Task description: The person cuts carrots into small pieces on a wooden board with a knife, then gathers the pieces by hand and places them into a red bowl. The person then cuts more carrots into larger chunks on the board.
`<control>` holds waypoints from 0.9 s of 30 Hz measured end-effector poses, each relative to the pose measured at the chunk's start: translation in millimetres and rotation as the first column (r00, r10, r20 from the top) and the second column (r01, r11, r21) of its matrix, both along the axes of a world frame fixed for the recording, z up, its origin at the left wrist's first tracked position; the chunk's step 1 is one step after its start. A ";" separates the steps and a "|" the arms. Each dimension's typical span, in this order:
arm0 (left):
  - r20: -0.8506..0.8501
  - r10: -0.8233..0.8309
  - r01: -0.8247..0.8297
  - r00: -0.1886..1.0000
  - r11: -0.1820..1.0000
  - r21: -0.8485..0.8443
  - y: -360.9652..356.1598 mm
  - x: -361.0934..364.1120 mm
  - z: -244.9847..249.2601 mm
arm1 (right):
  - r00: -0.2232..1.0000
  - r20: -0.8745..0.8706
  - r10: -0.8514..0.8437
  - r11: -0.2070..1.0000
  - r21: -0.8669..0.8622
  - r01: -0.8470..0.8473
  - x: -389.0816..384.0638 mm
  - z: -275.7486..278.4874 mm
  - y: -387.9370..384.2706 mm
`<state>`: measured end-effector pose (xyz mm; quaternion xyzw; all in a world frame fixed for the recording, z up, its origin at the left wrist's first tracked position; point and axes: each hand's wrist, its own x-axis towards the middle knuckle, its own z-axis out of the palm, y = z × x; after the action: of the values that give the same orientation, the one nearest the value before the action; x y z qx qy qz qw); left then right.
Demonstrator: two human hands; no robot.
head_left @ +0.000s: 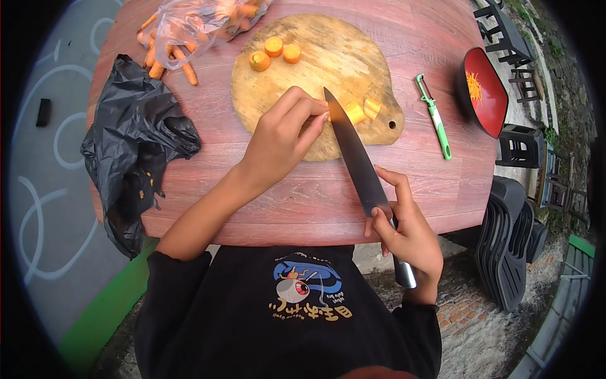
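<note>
A large knife (356,151) lies slanted over the round wooden cutting board (309,38), its tip near the board's middle. My right hand (407,230) is closed around the knife where blade and handle meet. Just left of the blade, my left hand (284,129) pinches with thumb and fingers; an orange piece shows partly at the fingertips, mostly hidden. Pale orange carrot pieces (355,114) rest right of the blade. Three short carrot chunks (274,46) sit toward the board's upper left.
A clear plastic bag (189,28) of carrots (184,66) lies at the upper left, above a crumpled black bag (129,126). Right of the board are a green and white peeler (435,120) and a red bowl (492,101) with orange shreds. Stacked chairs (505,246) stand beyond the table's right edge.
</note>
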<state>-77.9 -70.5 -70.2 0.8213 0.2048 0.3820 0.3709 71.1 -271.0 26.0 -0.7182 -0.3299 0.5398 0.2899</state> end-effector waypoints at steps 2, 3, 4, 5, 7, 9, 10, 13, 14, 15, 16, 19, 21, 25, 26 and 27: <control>-0.006 0.003 -0.003 1.000 1.000 0.008 0.2 0.2 1.1 | 1.000 0.002 0.005 1.000 0.004 -0.005 -0.6 -2.2 0.4; -0.007 0.006 -0.006 1.000 1.000 0.014 0.2 0.6 1.7 | 1.000 0.012 0.011 1.000 -0.013 -0.011 0.3 -3.0 0.8; -0.009 -0.001 0.001 1.000 1.000 0.014 0.8 0.8 2.1 | 1.000 0.024 0.018 0.999 -0.029 -0.018 1.6 -3.4 1.1; -0.011 -0.007 0.007 1.000 1.000 0.020 1.3 0.3 2.3 | 1.000 0.021 0.012 1.000 -0.029 -0.011 2.3 -3.3 0.5; -0.018 -0.020 0.020 1.000 1.000 0.024 1.4 -0.2 3.0 | 0.999 0.042 0.020 0.999 -0.033 -0.019 2.8 -3.1 -0.9; -0.033 -0.021 0.021 0.999 1.000 0.005 1.6 -0.4 4.2 | 0.996 0.059 -0.065 0.998 -0.001 0.065 2.3 -4.5 -1.0; -0.039 -0.027 0.028 0.999 1.000 0.004 1.5 -0.2 4.8 | 0.987 0.080 -0.141 0.990 0.032 0.139 2.4 -5.4 -0.8; -0.032 -0.030 0.031 0.999 0.999 0.009 1.1 1.2 5.8 | 0.962 0.147 -0.231 0.948 0.256 0.189 -8.9 -18.8 7.7; -0.034 -0.023 0.023 0.999 1.000 0.001 0.7 1.6 6.1 | 0.942 0.204 -0.266 0.888 0.431 0.158 -15.5 -24.2 13.2; -0.036 -0.016 0.016 0.999 1.000 -0.004 0.5 2.1 6.4 | 0.932 0.248 -0.263 0.891 0.433 0.136 -21.5 -19.7 23.3; -0.043 -0.026 0.026 0.999 1.000 0.000 0.1 2.7 6.6 | 0.932 0.240 -0.273 0.888 0.436 0.148 -26.2 -18.1 32.2; -0.055 -0.008 0.009 0.998 1.000 0.013 -1.9 4.4 5.4 | 0.904 0.356 -0.238 0.901 0.428 0.069 -38.2 -21.8 53.5; -0.042 0.011 -0.011 0.999 1.000 -0.009 -2.2 5.5 3.5 | 0.884 0.390 -0.256 0.895 0.442 0.064 -43.8 -31.6 60.5; -0.041 -0.006 0.007 0.999 1.000 0.022 -1.5 4.3 2.4 | 0.857 0.453 -0.244 0.910 0.413 0.040 -46.2 -38.2 69.6; -0.045 -0.005 0.006 0.999 1.000 0.023 -0.6 4.7 1.9 | 0.856 0.470 -0.214 0.919 0.394 0.014 -45.3 -40.2 71.5; -0.045 0.006 -0.005 0.999 1.000 0.022 -1.3 4.3 2.3 | 0.858 0.467 -0.213 0.920 0.393 0.015 -44.5 -40.0 71.6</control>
<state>-73.6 -71.8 -67.9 0.8331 0.2112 0.3667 0.3562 26.6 -199.4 -13.9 -0.7830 -0.4466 0.2431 0.3582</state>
